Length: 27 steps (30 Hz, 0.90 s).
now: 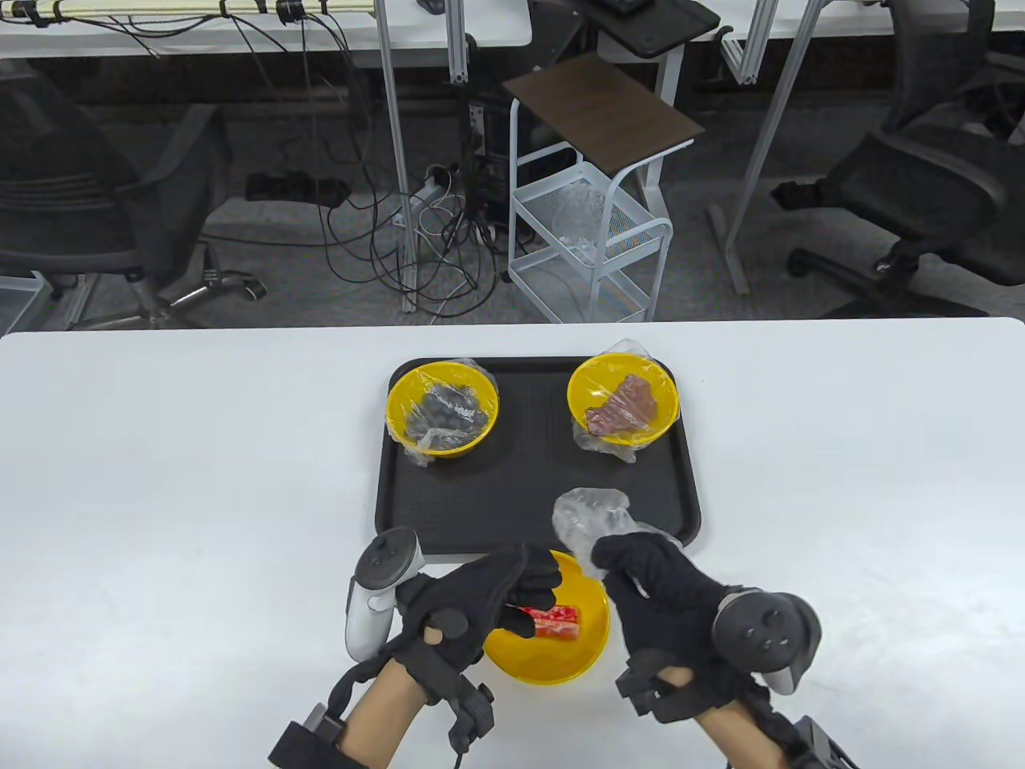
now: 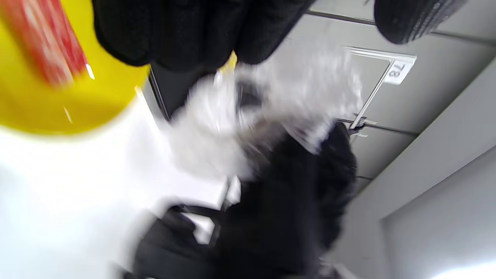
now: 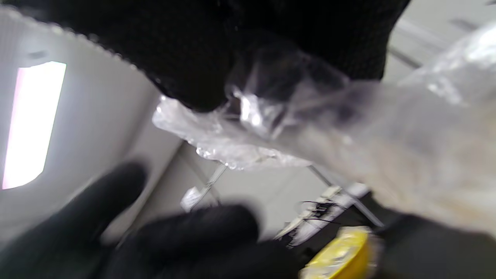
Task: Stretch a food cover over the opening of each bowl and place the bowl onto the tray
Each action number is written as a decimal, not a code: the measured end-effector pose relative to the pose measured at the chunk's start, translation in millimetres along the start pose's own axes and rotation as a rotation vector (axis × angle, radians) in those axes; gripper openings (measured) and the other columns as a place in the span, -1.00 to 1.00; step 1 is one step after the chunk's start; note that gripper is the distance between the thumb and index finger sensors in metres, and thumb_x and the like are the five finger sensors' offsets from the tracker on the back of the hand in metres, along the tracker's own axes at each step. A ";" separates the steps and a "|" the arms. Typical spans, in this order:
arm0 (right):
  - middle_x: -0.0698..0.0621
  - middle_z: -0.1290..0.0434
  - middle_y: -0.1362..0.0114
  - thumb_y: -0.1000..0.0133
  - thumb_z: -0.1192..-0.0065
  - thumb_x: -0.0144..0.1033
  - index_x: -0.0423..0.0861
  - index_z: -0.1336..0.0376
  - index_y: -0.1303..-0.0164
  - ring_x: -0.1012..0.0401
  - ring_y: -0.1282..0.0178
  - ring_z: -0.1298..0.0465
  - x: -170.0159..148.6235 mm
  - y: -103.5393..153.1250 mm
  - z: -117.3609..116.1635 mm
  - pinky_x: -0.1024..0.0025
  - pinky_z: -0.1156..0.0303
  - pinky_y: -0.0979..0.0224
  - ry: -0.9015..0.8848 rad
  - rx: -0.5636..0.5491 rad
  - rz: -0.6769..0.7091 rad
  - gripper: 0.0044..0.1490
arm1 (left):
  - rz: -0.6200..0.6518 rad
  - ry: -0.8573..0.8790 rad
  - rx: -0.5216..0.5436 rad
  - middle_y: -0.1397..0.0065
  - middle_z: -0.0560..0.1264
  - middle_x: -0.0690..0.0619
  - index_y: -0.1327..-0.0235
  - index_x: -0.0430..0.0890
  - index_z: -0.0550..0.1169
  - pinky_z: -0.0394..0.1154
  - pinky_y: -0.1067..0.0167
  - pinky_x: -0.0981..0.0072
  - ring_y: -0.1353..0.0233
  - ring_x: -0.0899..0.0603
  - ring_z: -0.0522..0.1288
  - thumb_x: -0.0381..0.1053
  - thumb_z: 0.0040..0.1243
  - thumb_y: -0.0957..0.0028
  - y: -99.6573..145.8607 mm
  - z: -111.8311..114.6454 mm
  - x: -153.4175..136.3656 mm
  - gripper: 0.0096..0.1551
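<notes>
An uncovered yellow bowl holding red sticks stands on the white table just in front of the black tray. My right hand pinches a crumpled clear food cover above the bowl's far right rim. My left hand hovers over the bowl's left side with its fingers loosely curled and thumb apart, nothing between them. Two covered yellow bowls sit at the tray's back: one with dark round pieces on the left, one with brown slices on the right.
The tray's front half is bare black surface. White table spreads wide on both sides of the tray. Beyond the table's far edge stand a white wire cart, office chairs and floor cables.
</notes>
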State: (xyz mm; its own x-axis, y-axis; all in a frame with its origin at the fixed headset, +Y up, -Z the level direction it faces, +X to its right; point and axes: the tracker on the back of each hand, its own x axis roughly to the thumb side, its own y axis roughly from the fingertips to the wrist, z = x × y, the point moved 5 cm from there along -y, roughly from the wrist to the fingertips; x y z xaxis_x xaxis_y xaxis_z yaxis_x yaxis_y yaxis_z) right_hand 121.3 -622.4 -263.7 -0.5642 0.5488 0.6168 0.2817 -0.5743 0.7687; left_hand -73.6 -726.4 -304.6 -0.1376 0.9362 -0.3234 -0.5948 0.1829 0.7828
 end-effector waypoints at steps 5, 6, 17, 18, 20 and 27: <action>-0.05 -0.55 -0.26 0.06 -0.52 -0.35 0.02 -0.46 -0.19 -0.05 -0.25 -0.60 45.9 14.8 -40.8 0.08 -0.62 -0.23 0.214 0.122 0.275 -0.45 | -0.015 0.244 -0.135 -0.76 0.19 -0.27 -0.65 -0.18 0.24 0.27 -0.55 -0.29 -0.69 -0.47 0.21 0.62 0.07 -0.04 -2.0 3.0 -14.3 0.17; -0.04 -0.55 -0.28 0.06 -0.51 -0.35 0.03 -0.46 -0.19 -0.06 -0.28 -0.59 47.8 17.3 -49.5 0.08 -0.60 -0.25 0.261 0.162 0.285 -0.44 | -0.029 0.278 -0.147 -0.75 0.22 -0.25 -0.63 -0.17 0.28 0.29 -0.55 -0.29 -0.68 -0.47 0.24 0.53 0.15 -0.08 -2.2 2.2 -17.0 0.08; -0.16 -0.23 -0.67 -0.03 -0.32 0.17 0.01 -0.13 -0.63 -0.20 -0.60 -0.27 25.5 24.0 -39.8 -0.15 -0.37 -0.42 0.103 0.235 0.227 -0.02 | -0.005 0.244 0.190 -0.37 0.70 -0.08 -0.26 -0.03 0.64 0.69 -0.22 -0.06 -0.32 -0.28 0.72 0.08 0.28 -0.11 0.6 -47.1 -27.6 -0.52; -0.17 -0.23 -0.67 -0.05 -0.28 0.17 0.00 -0.14 -0.63 -0.22 -0.59 -0.28 17.3 21.0 -25.3 -0.16 -0.38 -0.41 0.045 0.156 0.181 -0.05 | 0.009 0.246 0.182 -0.35 0.71 -0.09 -0.25 -0.04 0.64 0.69 -0.20 -0.06 -0.30 -0.28 0.73 0.07 0.28 -0.11 1.1 -49.6 -26.0 -0.52; -0.20 -0.24 -0.65 -0.09 -0.19 0.08 -0.02 -0.17 -0.60 -0.23 -0.55 -0.31 -3.3 17.8 -1.4 -0.14 -0.40 -0.38 -0.047 0.018 0.058 -0.14 | 0.018 0.254 0.115 -0.34 0.71 -0.09 -0.24 -0.05 0.64 0.69 -0.20 -0.07 -0.29 -0.28 0.74 0.07 0.28 -0.11 -0.2 -49.1 -24.3 -0.52; -0.28 -0.36 -0.53 -0.06 -0.34 -0.29 -0.05 -0.34 -0.46 -0.23 -0.33 -0.53 -125.1 35.2 12.8 0.03 -0.56 -0.24 -0.427 -0.162 -0.609 -0.32 | 0.076 0.216 -0.227 -0.33 0.72 -0.08 -0.27 -0.03 0.63 0.67 -0.21 -0.07 -0.28 -0.28 0.73 0.08 0.26 -0.13 -7.1 -27.8 -13.1 -0.52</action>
State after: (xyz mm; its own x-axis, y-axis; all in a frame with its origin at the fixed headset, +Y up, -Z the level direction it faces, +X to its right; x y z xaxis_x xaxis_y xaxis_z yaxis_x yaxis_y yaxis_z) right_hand 211.7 -703.5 -311.7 -0.2247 0.9658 0.1294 -0.1192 -0.1590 0.9801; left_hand -89.6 -748.3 -320.6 -0.3393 0.8547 -0.3930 -0.7347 0.0202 0.6781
